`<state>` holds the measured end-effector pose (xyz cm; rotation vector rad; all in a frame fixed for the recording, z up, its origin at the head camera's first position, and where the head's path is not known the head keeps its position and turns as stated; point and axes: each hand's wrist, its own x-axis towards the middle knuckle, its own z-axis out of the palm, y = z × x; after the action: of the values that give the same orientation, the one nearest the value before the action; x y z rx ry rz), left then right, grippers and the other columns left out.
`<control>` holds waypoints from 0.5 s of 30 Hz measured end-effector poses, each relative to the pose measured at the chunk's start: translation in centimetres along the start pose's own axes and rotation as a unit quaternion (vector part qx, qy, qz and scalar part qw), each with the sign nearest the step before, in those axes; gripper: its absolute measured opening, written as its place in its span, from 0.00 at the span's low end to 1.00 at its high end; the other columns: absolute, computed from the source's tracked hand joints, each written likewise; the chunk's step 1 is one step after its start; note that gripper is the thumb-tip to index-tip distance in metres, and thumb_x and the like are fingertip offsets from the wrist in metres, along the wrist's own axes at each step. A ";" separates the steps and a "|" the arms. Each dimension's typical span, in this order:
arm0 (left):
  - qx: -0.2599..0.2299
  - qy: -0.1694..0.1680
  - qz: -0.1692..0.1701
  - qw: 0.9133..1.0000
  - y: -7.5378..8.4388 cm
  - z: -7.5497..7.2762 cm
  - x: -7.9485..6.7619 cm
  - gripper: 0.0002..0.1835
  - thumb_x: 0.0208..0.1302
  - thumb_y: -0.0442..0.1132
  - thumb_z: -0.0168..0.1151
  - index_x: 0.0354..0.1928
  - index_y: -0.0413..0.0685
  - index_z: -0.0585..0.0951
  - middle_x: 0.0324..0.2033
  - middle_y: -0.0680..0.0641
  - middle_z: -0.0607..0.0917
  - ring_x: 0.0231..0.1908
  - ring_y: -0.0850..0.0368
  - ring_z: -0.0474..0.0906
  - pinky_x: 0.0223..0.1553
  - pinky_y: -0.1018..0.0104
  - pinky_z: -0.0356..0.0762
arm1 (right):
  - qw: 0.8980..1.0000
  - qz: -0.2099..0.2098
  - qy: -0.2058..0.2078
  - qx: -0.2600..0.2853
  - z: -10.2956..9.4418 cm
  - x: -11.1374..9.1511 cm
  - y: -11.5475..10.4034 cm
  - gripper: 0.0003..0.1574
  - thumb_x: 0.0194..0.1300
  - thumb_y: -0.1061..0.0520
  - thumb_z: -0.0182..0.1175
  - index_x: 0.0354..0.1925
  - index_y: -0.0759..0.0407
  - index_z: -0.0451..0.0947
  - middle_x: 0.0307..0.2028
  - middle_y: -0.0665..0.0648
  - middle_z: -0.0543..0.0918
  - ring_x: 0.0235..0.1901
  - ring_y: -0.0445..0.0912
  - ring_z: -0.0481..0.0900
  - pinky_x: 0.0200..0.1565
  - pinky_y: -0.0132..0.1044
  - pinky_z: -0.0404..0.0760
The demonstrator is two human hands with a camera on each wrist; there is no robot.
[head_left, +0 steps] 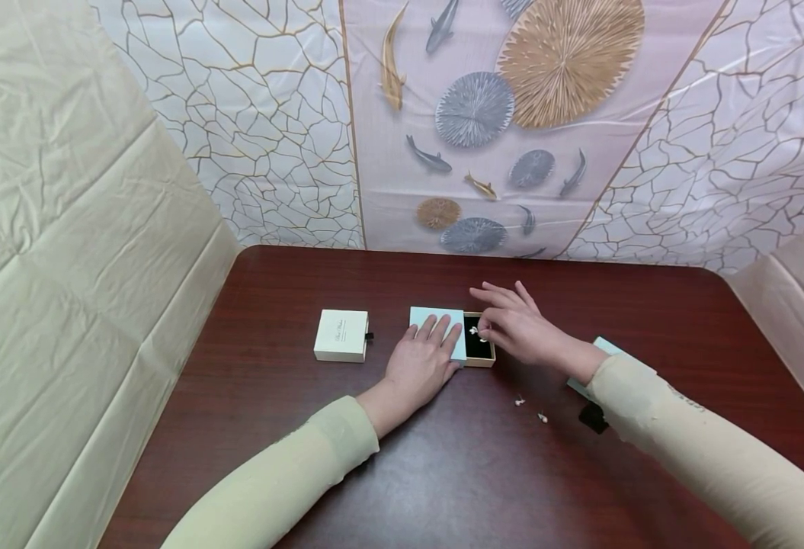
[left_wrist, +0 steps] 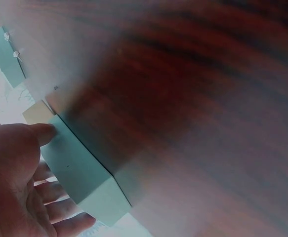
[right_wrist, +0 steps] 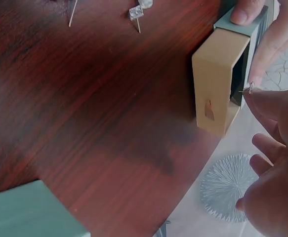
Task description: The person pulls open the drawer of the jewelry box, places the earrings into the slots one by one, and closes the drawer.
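Note:
My left hand [head_left: 418,362] holds the light blue jewellery box [head_left: 418,314], its fingers spread over the top and thumb against the near side. The box's tan drawer [right_wrist: 210,79] stands partly out to the right, showing a black lining [head_left: 475,349]. A small light-coloured piece of jewellery [head_left: 473,330] shows on that lining. Over the drawer, my right hand [head_left: 517,328] pinches an earring [right_wrist: 251,88] between thumb and forefinger, its thin post sticking out. Its other fingers are raised. Two small earrings, one [head_left: 519,401] and another [head_left: 542,418], lie on the table nearer me.
A closed white box [head_left: 341,334] with a black pull tab stands to the left. Partly beneath my right forearm are another light blue box piece [head_left: 621,352] and a black piece [head_left: 594,418]. They all lie on a dark red wooden table [head_left: 402,473] before a patterned cloth.

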<state>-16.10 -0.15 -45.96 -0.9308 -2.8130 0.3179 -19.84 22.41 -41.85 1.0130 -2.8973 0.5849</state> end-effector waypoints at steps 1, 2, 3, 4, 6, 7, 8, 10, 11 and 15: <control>0.000 -0.001 0.000 1.000 0.0 0.0 0.0 0.35 0.82 0.62 0.52 0.82 0.56 0.67 0.79 0.48 0.70 0.77 0.52 0.68 0.70 0.55 0.76 | 1.000 -0.004 0.003 0.000 0.2 0.0 0.0 0.09 0.70 0.64 0.70 0.33 0.52 0.83 0.74 0.68 0.73 0.78 0.68 0.60 0.74 0.79 0.43; 0.001 -0.001 0.000 1.000 0.0 0.0 0.0 0.35 0.82 0.62 0.52 0.82 0.56 0.67 0.79 0.48 0.70 0.77 0.52 0.68 0.70 0.55 0.75 | 1.000 -0.008 0.004 0.000 0.3 0.0 0.0 0.09 0.69 0.64 0.70 0.33 0.52 0.83 0.74 0.68 0.73 0.78 0.68 0.61 0.74 0.79 0.43; 0.002 -0.002 0.000 1.000 0.0 0.0 0.0 0.35 0.82 0.62 0.51 0.82 0.57 0.67 0.79 0.48 0.70 0.77 0.52 0.68 0.70 0.55 0.75 | 1.000 -0.010 0.005 0.000 0.4 0.0 0.0 0.09 0.69 0.64 0.70 0.33 0.53 0.83 0.74 0.68 0.73 0.78 0.68 0.61 0.74 0.79 0.43; 0.002 -0.002 0.000 1.000 0.0 0.0 0.1 0.35 0.82 0.62 0.51 0.83 0.57 0.67 0.79 0.48 0.70 0.77 0.52 0.68 0.70 0.55 0.75 | 1.000 -0.010 0.005 0.002 0.6 0.0 0.0 0.08 0.69 0.64 0.70 0.34 0.53 0.83 0.74 0.68 0.73 0.78 0.68 0.61 0.75 0.79 0.43; 0.003 -0.002 0.000 1.000 0.0 0.1 0.1 0.35 0.82 0.62 0.51 0.83 0.57 0.67 0.79 0.48 0.70 0.77 0.52 0.68 0.71 0.55 0.75 | 1.000 -0.009 0.003 0.001 0.8 0.0 0.0 0.08 0.69 0.64 0.70 0.34 0.53 0.83 0.75 0.68 0.72 0.79 0.67 0.60 0.75 0.78 0.43; 0.004 -0.002 0.000 1.000 0.0 0.1 0.1 0.35 0.82 0.62 0.51 0.83 0.57 0.67 0.79 0.48 0.69 0.77 0.52 0.68 0.71 0.55 0.75 | 1.000 -0.007 0.000 0.002 0.9 0.0 0.1 0.08 0.69 0.64 0.70 0.34 0.53 0.83 0.75 0.68 0.72 0.79 0.67 0.60 0.75 0.78 0.42; 0.005 0.000 0.000 1.000 0.0 0.1 0.1 0.35 0.82 0.62 0.51 0.83 0.57 0.67 0.79 0.48 0.70 0.77 0.52 0.68 0.71 0.55 0.75 | 1.000 -0.005 -0.003 0.001 1.0 0.1 0.0 0.08 0.69 0.63 0.70 0.34 0.52 0.83 0.75 0.67 0.72 0.79 0.66 0.60 0.75 0.77 0.42; 0.005 0.002 0.000 1.000 0.0 0.1 0.1 0.35 0.82 0.62 0.51 0.82 0.56 0.67 0.79 0.48 0.70 0.77 0.52 0.68 0.70 0.55 0.75 | 1.000 -0.004 -0.005 0.000 1.1 0.1 0.0 0.10 0.69 0.63 0.70 0.33 0.51 0.82 0.76 0.67 0.71 0.79 0.66 0.60 0.75 0.77 0.43; 0.005 0.003 0.000 1.000 0.0 0.1 0.0 0.35 0.82 0.62 0.51 0.82 0.56 0.67 0.79 0.48 0.70 0.77 0.52 0.69 0.70 0.55 0.75 | 1.000 -0.005 -0.005 0.000 1.1 0.1 0.0 0.10 0.69 0.63 0.70 0.33 0.50 0.82 0.76 0.67 0.71 0.79 0.66 0.60 0.75 0.78 0.44; 0.004 0.006 0.001 1.000 0.0 0.1 0.0 0.35 0.82 0.62 0.52 0.82 0.56 0.68 0.79 0.48 0.70 0.76 0.52 0.69 0.70 0.55 0.76 | 1.000 -0.009 0.000 0.000 1.3 0.1 -0.2 0.12 0.70 0.63 0.69 0.32 0.49 0.81 0.75 0.67 0.72 0.78 0.67 0.62 0.74 0.79 0.45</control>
<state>-16.10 -0.15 -46.05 -0.9319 -2.7976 0.3226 -19.66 21.78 -42.95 1.0376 -2.8844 0.5845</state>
